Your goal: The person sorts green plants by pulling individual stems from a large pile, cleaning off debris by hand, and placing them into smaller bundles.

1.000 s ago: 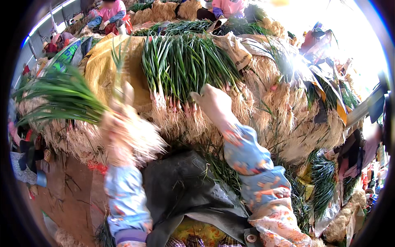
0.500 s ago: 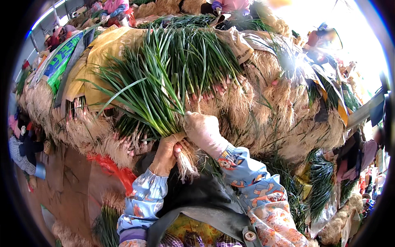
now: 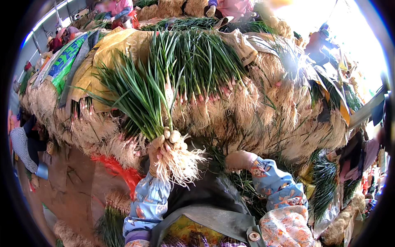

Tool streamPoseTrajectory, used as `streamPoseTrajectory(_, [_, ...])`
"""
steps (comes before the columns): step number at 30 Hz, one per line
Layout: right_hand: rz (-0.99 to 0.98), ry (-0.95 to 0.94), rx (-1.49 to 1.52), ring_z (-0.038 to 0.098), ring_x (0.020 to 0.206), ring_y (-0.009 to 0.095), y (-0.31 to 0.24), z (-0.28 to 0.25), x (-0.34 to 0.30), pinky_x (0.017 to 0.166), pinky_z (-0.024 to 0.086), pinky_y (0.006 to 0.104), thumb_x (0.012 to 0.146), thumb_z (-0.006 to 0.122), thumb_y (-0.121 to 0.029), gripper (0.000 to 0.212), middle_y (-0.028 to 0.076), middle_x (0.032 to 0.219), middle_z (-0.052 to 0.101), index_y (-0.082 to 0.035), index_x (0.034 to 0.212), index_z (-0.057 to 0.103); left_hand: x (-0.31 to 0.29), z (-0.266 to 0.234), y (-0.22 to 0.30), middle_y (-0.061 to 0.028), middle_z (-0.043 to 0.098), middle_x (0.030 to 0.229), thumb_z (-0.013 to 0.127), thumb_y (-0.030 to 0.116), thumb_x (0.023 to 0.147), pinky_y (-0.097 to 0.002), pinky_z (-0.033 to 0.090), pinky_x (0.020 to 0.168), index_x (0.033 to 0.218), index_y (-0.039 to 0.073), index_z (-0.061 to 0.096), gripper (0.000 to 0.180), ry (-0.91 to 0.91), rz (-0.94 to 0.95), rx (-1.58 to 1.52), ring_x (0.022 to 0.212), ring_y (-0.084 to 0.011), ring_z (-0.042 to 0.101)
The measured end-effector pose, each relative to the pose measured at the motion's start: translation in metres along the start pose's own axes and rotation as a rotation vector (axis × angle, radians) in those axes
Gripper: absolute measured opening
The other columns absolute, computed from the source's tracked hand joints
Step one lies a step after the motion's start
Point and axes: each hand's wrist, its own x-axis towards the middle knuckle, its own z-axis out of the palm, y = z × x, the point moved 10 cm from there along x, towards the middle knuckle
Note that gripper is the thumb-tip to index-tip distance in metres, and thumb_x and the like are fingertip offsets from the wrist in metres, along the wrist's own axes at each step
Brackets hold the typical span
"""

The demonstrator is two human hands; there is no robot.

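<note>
One bunch of long green-leaved plants is positioned in front of the left part of the root-covered pile, leaves directed up and to the left, pale roots hanging at the lower end. The person's left grip is closed around the bunch at the base of the leaves, just above the roots. The right grip is located to the right of the roots, apart from the bunch; its fingers are turned away from view, so whether it is open or closed cannot be told. Both forearms are covered by patterned blue sleeves. A dark apron lies between the forearms.

Behind the bunch, a row of similar plants rests on the pile, leaves upward, pinkish stem bases and roots toward the person. A yellow sheet covers the pile to the left of this row. Red plastic is located below the pile, near the left sleeve. Brown floor extends at lower left. At the top edge, a co-worker in pink is partly visible beyond the pile
</note>
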Motion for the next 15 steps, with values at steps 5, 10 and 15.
streamPoseTrajectory(5, [0.137,0.594,1.673,0.045,0.046,0.005,0.033,-0.158,-0.008,0.041,0.038,0.0187,0.092,0.046,-0.036,0.035,-0.001,0.065,0.056,-0.006,0.097,0.063,-0.008,-0.022,-0.022,-0.0053,0.049,0.081,0.055,0.020,0.082,-0.0314,0.045,0.060,0.090,0.008,0.050,0.015,0.121,-0.064,0.061,0.069,-0.0178,0.048])
streamPoseTrajectory(10, [0.151,0.830,1.885,0.046,0.049,0.004,0.014,-0.178,0.042,0.042,0.036,0.0178,0.086,0.059,-0.026,0.024,-0.001,0.062,0.057,-0.003,0.092,0.064,-0.019,-0.022,-0.009,-0.0068,0.051,0.084,0.057,0.020,0.082,-0.0326,0.046,0.066,0.091,0.007,0.052,0.017,0.237,-0.054,0.156,0.074,-0.0193,0.051])
streamPoseTrajectory(15, [0.769,1.271,0.351,0.056,0.048,0.015,0.038,-0.173,0.003,0.045,0.047,0.0277,0.081,0.054,-0.019,0.011,0.004,0.059,0.058,-0.015,0.073,0.060,-0.023,0.000,-0.015,-0.0034,0.048,0.063,0.057,0.018,0.082,-0.0256,0.040,0.052,0.083,0.006,0.051,0.014,0.106,-0.071,-0.007,0.050,-0.0121,0.042])
